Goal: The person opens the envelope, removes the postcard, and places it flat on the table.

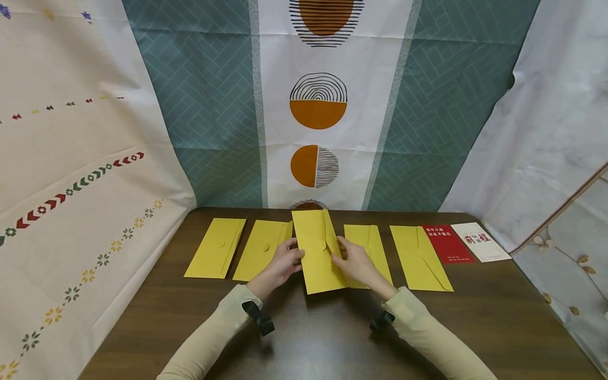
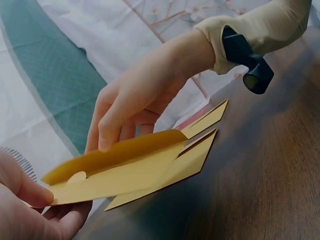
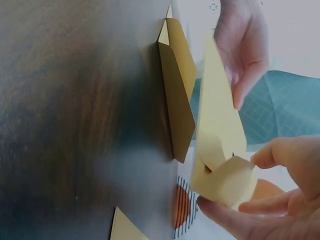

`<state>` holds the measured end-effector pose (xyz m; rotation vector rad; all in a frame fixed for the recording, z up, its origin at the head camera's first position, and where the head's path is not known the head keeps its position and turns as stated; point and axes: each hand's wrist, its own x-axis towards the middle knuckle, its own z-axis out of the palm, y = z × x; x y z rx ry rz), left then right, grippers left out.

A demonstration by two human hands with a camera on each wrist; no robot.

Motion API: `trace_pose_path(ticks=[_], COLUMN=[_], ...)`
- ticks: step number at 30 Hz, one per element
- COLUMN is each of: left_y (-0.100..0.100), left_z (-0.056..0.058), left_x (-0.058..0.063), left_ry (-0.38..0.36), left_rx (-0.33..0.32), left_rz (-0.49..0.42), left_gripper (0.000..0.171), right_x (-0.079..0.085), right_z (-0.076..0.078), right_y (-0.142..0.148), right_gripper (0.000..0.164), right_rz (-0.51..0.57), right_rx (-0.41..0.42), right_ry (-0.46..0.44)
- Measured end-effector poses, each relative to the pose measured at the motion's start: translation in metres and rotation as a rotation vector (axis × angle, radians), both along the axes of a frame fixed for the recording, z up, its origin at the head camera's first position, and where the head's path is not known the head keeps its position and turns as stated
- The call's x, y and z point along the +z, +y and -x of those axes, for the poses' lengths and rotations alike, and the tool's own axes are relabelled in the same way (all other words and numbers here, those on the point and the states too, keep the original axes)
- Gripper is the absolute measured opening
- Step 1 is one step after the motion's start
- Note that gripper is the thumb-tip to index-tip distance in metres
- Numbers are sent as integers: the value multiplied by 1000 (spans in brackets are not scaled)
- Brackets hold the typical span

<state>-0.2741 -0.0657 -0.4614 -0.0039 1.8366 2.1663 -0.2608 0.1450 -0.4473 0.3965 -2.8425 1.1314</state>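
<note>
A yellow envelope (image 1: 315, 258) is held tilted above the middle of the table by both hands. My left hand (image 1: 283, 262) pinches its left edge, with the thumb on the front face, as the left wrist view shows. On the opposite side, my right hand (image 1: 358, 261) holds the long side flap (image 2: 120, 150) between thumb and fingers. That flap stands lifted away from the envelope's body in the left wrist view. Under the right hand lies another yellow envelope (image 1: 380, 248), partly covered by the hand.
Two yellow envelopes lie on the left, one (image 1: 216, 248) beside the other (image 1: 258, 250). Right of the hands lies a further yellow envelope (image 1: 420, 258), next to a red card (image 1: 448, 244) and a white card (image 1: 481, 243). Patterned cloths hang around the dark wooden table (image 1: 323, 338).
</note>
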Motion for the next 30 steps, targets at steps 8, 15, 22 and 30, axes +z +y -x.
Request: trace_pose_path(ticks=[8, 15, 22, 30], left_y=[-3, -4, -5, -7], left_z=[0, 0, -2, -2], left_x=[-3, -3, -3, -2], left_ry=[-3, -7, -15, -23], left_rx=[-15, -12, 2, 0], left_rz=[-33, -56, -68, -74], left_gripper=[49, 51, 50, 54], right_x=[6, 8, 6, 7], right_z=[-3, -2, 1, 4], right_y=[8, 13, 19, 25], right_gripper=[54, 49, 49, 52], right_rz=[61, 50, 55, 37], right_rx=[41, 35, 17, -66], right_ry=[-27, -2, 33, 110])
